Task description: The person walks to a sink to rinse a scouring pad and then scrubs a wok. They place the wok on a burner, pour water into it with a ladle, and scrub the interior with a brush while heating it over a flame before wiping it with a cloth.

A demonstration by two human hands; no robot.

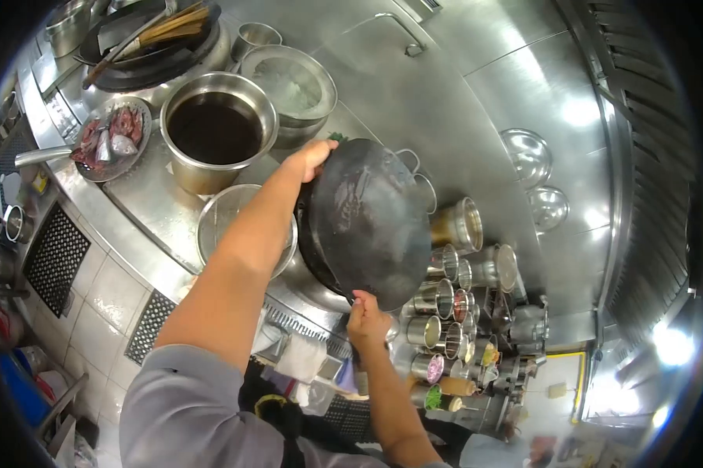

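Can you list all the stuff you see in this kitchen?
Wok: 1, black, between both hands
Steel pot: 1, silver, upper left
Liquid: dark brown, in steel pot
Perforated ladle: 1, silver, far left
Raw pieces: several, red and silver, in ladle
Bamboo brush: 1, tan, top left
Cloth: 1, white, below wok
Small containers: many, silver, lower right
Floor mats: several, black, lower left
Left hand, right hand: 2, bare, on wok's edge

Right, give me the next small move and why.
Probably lower the wok slowly, left hand and right hand together: it's tilted steeply, gripped at opposite edges, and the open pot of dark liquid stands close by.
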